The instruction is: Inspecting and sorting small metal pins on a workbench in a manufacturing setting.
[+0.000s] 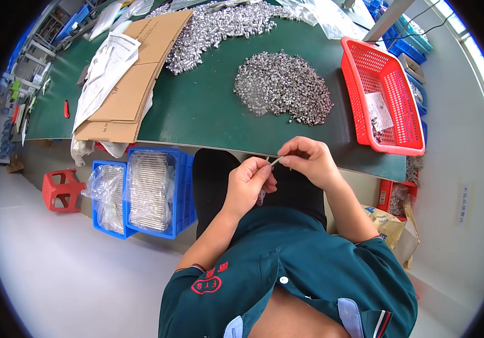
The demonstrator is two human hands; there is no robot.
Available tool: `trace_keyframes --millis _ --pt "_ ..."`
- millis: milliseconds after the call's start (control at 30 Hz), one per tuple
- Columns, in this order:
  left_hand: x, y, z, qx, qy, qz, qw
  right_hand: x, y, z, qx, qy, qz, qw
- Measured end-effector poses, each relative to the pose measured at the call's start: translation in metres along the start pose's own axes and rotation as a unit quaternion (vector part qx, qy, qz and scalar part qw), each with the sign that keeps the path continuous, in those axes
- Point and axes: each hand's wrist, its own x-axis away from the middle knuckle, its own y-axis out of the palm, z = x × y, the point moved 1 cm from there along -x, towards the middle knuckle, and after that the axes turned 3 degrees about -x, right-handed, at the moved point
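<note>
Over my lap, just off the front edge of the green-topped table (197,110), both hands are close together. My left hand (247,186) is closed, its thumb and fingers gripping a thin pale rod (276,161). The thumb and fingertips of my right hand (315,163) pinch the rod's other end; any small part there is too tiny to make out. A small dark reddish thing (261,197) shows under my left hand, its kind unclear. Beyond my hands lies a round pile of small silvery metal ring-like pieces (284,87).
A larger pile of shiny metal pieces (214,34) spreads at the back. Cardboard (132,73) with papers lies left, near a red-handled cutter (67,109). A red plastic basket (354,96) stands right. Blue crates (183,191) and a red stool (61,190) stand on the floor left.
</note>
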Motion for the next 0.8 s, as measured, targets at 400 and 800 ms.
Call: trace_keyframes --millis 400,800 --pt "-0.002 -0.004 -0.003 0.03 0.005 -0.022 0.999 -0.004 -0.011 -0.012 0.14 -0.037 -0.007 0.989" --pt "0.0 -0.01 -0.004 0.052 -0.004 0.007 0.999 -0.04 -0.023 0.01 0.451 -0.237 0.182 0.841"
